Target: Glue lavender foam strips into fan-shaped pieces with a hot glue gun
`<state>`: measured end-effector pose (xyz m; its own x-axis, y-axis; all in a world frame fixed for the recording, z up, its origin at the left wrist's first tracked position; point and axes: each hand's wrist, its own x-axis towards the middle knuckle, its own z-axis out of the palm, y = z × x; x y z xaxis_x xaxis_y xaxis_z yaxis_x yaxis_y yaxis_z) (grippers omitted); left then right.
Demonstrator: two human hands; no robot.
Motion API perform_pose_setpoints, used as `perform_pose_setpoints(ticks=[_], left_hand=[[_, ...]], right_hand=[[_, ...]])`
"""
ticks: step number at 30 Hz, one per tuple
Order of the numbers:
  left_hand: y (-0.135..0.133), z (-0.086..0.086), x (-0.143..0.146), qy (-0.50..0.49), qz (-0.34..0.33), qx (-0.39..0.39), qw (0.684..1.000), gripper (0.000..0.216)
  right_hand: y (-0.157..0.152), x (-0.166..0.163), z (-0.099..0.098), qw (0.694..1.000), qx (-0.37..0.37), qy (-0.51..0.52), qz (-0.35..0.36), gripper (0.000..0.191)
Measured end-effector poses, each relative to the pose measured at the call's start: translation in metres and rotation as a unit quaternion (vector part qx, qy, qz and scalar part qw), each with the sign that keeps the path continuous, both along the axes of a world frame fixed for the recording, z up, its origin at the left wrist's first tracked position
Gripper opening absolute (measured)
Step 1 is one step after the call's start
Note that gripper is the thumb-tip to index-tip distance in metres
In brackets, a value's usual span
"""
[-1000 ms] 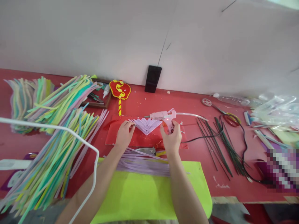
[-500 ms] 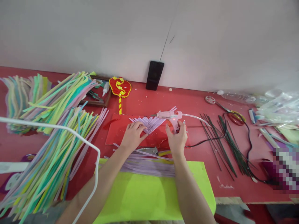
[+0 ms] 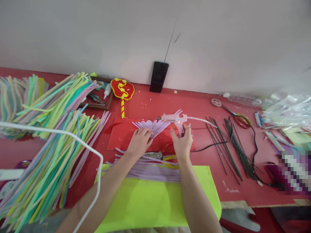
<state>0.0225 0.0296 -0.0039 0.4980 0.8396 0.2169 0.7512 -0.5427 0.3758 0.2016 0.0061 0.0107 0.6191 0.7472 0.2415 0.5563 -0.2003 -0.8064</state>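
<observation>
A V-patterned piece of lilac pipe cleaners (image 3: pixel 156 127) lies on a red board (image 3: pixel 121 137). My left hand (image 3: pixel 140 141) rests at its lower left, thumb and fingers closed on its edge. In my right hand (image 3: pixel 182 144) is a pink hot glue gun (image 3: pixel 173 118), gripped round the handle, its small light lit. The gun lies over the right part of the piece with its nozzle pointing left, and a clear glue stick (image 3: pixel 202 119) runs out of its back. Pliers (image 3: pixel 155 155) and loose lilac pipe cleaners (image 3: pixel 155 173) lie below my hands.
Bundles of pastel pipe cleaners (image 3: pixel 55 158) cover the left side, crossed by a white cable (image 3: pixel 73 134). A red-and-yellow fan (image 3: pixel 122 89) and a phone (image 3: pixel 159 76) are at the back. Right are dark green stems (image 3: pixel 234 145), scissors (image 3: pixel 229 111) and a black cord (image 3: pixel 256 142).
The whole view has shifted slightly. My left fingers have drawn closer together on the lilac piece. The glue gun stays in my right hand in nearly the same place.
</observation>
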Motion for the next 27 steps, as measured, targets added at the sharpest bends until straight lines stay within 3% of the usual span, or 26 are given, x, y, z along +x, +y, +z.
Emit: perform_pose_setpoints(ticks=[13,23,27], left_hand=[[0.001,-0.002,-0.006,-0.036,-0.018,0.013,0.999,0.02],[0.012,-0.006,-0.024,-0.064,0.045,0.019,0.997,0.017],[0.013,-0.009,-0.022,-0.051,0.068,0.014,0.996,0.031]], right_hand=[[0.0,0.001,0.0,1.0,-0.009,-0.022,0.021,0.049],[-0.001,0.007,-0.003,0.996,-0.052,-0.048,0.052,0.05],[-0.001,0.009,-0.005,0.996,-0.054,-0.051,0.046,0.05]])
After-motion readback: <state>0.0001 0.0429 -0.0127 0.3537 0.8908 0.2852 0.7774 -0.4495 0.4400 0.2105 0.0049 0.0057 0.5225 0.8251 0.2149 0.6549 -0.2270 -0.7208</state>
